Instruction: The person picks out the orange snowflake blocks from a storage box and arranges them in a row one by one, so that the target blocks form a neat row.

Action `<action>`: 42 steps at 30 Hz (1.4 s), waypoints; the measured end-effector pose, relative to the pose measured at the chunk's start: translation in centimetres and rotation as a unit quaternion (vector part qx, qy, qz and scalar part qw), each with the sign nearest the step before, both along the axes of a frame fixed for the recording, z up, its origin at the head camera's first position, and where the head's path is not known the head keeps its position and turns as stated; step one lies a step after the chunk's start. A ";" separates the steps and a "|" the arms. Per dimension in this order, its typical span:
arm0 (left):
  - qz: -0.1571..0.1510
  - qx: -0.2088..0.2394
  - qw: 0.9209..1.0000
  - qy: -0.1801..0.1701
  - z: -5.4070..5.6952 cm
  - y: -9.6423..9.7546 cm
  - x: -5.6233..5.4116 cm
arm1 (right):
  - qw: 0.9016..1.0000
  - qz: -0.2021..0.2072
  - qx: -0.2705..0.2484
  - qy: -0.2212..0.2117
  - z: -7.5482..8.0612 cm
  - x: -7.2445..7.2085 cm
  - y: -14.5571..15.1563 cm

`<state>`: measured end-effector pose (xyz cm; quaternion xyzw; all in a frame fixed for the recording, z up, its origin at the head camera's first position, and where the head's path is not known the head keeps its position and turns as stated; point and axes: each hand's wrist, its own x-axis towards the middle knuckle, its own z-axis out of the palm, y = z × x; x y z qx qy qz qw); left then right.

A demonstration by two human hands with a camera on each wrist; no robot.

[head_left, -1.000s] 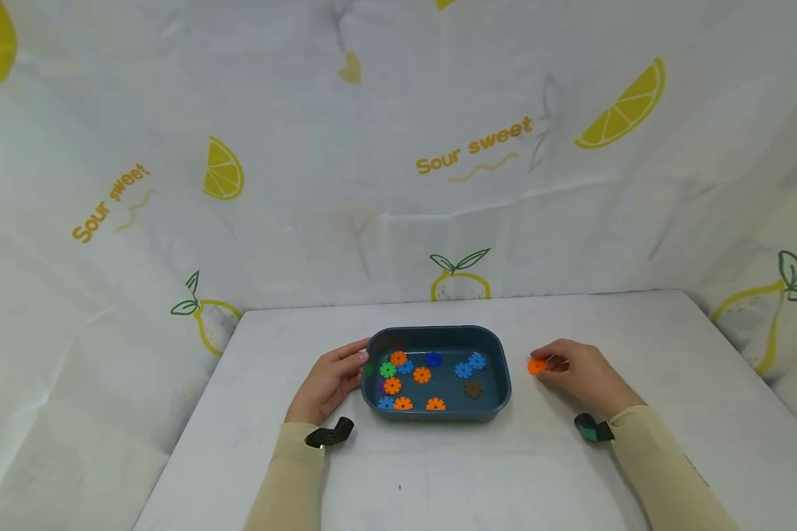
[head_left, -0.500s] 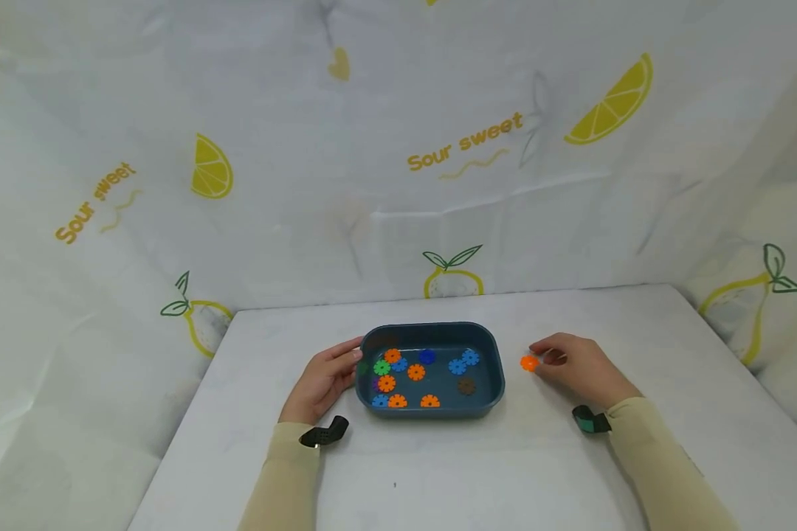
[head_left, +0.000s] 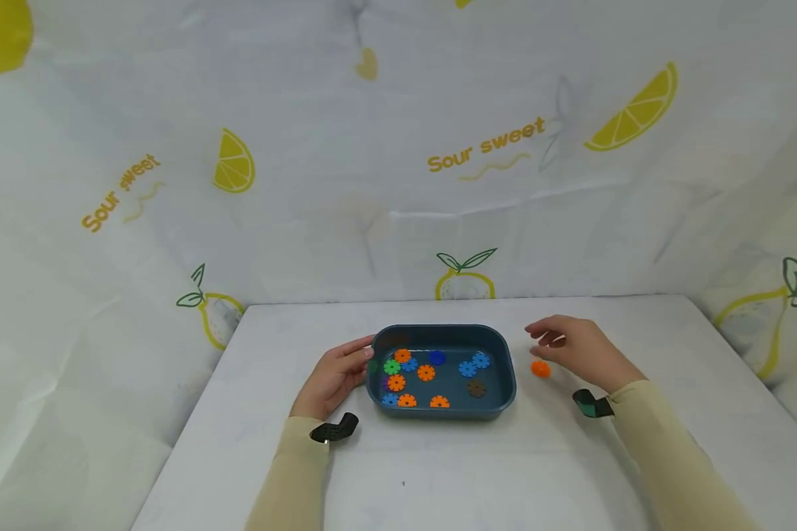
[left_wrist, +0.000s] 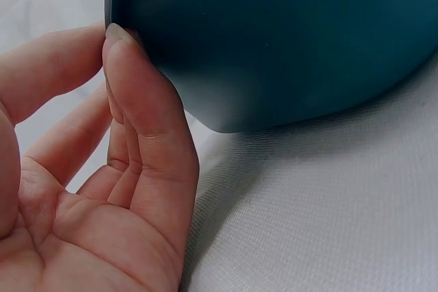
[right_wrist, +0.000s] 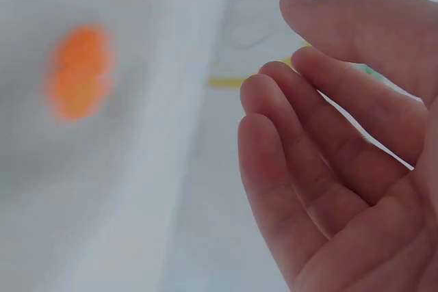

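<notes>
A dark blue tray (head_left: 446, 414) stands on the table, holding several flower-shaped toothed plastic discs in orange, blue, green, purple and brown. At its left end my left hand (head_left: 332, 377) grips the wall near the rim; up close in the left wrist view, the fingertips of the left hand (left_wrist: 130, 189) meet the tray's edge (left_wrist: 274, 52). To the right of the tray an orange plastic disc (head_left: 541, 369) lies on the table. Just above and beyond it my right hand (head_left: 581, 352) hovers, fingers loosely bent and holding nothing. In the right wrist view, the orange disc (right_wrist: 81, 73) is blurred.
The white-covered table (head_left: 491, 472) spreads in front of and around the tray. A white curtain (head_left: 345, 243) printed with lemons hangs along the table's far edge and sides. Each wrist wears a black band, such as the left wrist band (head_left: 334, 428).
The right hand has let go of the orange disc and lifted slightly up and away from it. The left hand stays at the tray. The head view has shifted a little.
</notes>
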<state>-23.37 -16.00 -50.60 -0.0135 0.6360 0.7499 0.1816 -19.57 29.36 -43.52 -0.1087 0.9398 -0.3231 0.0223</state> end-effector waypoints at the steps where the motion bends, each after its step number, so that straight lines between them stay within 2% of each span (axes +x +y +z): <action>1: 0.000 -0.001 1.000 0.004 0.0 -0.1 0.0 | 1.000 0.007 0.001 0.006 0.6 -0.4 -0.5; 6: 0.001 -0.003 1.000 0.008 -0.1 -0.3 -0.1 | 0.998 0.055 -0.005 0.011 3.1 -2.4 -3.9; 11: 0.001 -0.010 1.000 0.010 -0.1 -0.3 -0.1 | 0.994 0.108 0.005 -0.005 3.8 -4.2 -7.8; 17: 0.001 -0.011 1.000 0.006 -0.2 -0.2 -0.3 | 0.988 0.151 0.035 -0.025 2.8 -5.3 -11.9; 23: -0.001 -0.013 1.000 0.007 -0.1 -0.4 -0.3 | 0.979 0.186 0.064 -0.053 1.6 -5.6 -15.0; 28: -0.002 -0.010 1.000 0.007 -0.1 -0.4 -0.4 | 0.973 0.207 0.090 -0.048 0.6 -5.7 -16.7; 34: -0.006 -0.012 1.000 0.010 0.1 -0.2 -0.5 | 0.968 0.209 0.126 -0.055 -0.6 -6.0 -17.7; 42: 0.001 -0.003 1.000 0.003 -0.1 -0.5 -0.6 | 0.963 0.203 0.161 -0.067 -1.6 -6.1 -18.6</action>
